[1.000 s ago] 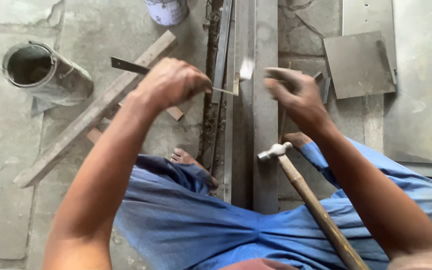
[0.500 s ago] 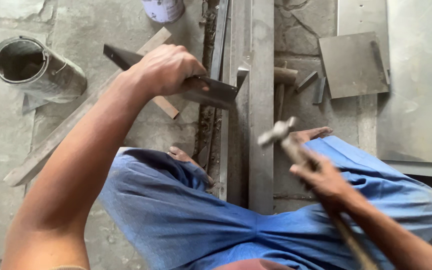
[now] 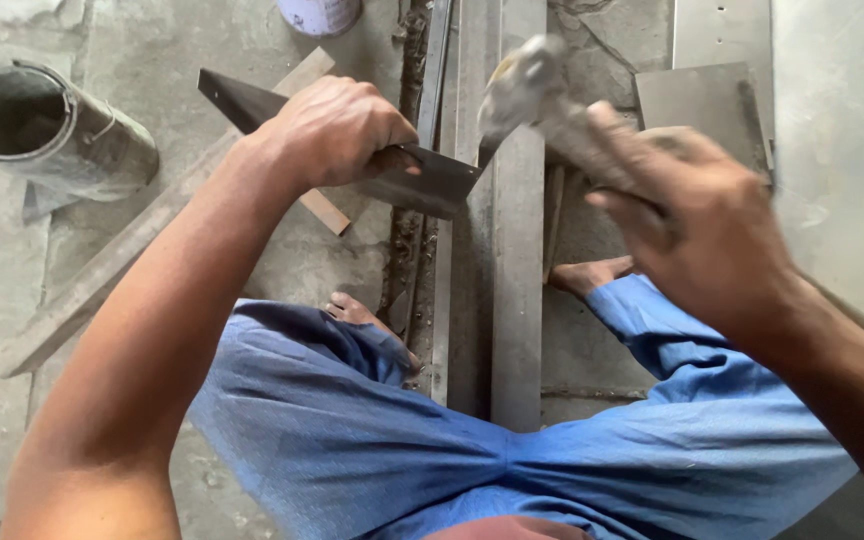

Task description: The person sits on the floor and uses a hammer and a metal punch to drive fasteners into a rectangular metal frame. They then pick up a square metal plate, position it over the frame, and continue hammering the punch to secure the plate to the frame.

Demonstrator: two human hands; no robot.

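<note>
My left hand (image 3: 337,130) grips a dark flat metal blade (image 3: 430,185), holding it slanted with its lower end resting against a long grey metal bar (image 3: 517,300) that runs away from me between my feet. My right hand (image 3: 697,225) is closed around the handle of a hammer, raised and blurred. The hammer's metal head (image 3: 520,85) hangs just above and right of the blade's tip. My knees in blue trousers (image 3: 352,430) fill the bottom of the view.
A metal cylinder (image 3: 47,130) lies on the concrete floor at the upper left. A long wooden batten (image 3: 122,255) runs diagonally under my left arm. Flat metal sheets (image 3: 707,100) lie at the upper right. A white can (image 3: 320,14) stands at the top.
My right hand took the hammer off the floor and swung it up and forward to the blade. My left hand turned the blade so its tip rests on the bar.
</note>
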